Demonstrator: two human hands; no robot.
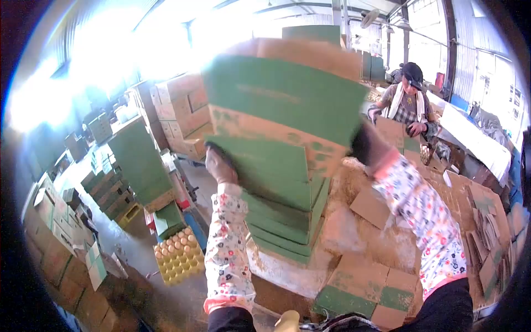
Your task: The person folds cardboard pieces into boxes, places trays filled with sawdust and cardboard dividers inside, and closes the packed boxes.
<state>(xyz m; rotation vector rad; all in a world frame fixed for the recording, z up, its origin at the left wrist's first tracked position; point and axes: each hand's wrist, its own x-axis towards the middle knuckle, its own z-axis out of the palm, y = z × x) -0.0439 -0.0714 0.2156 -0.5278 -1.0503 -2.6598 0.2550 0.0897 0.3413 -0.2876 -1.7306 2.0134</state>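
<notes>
A large green and brown cardboard piece (282, 102), blurred by motion, is held up in front of me between both hands. My left hand (222, 164) touches its lower left side, fingers closed at a dark edge. At its lower right side, my right hand (369, 146) grips the cardboard; its fingers are partly dark and blurred. Directly below lie several stacked green cardboard pieces (279, 221), on the pale, dusty work surface (287, 271). Both sleeves are white with a floral pattern.
A co-worker (408, 102) in a dark cap handles cardboard at the back right. A yellow egg tray (180, 265) with eggs is at lower left. Flat cardboard (359, 279) lies near my front, more pieces (487, 249) at far right. Boxes (180, 105) are stacked behind.
</notes>
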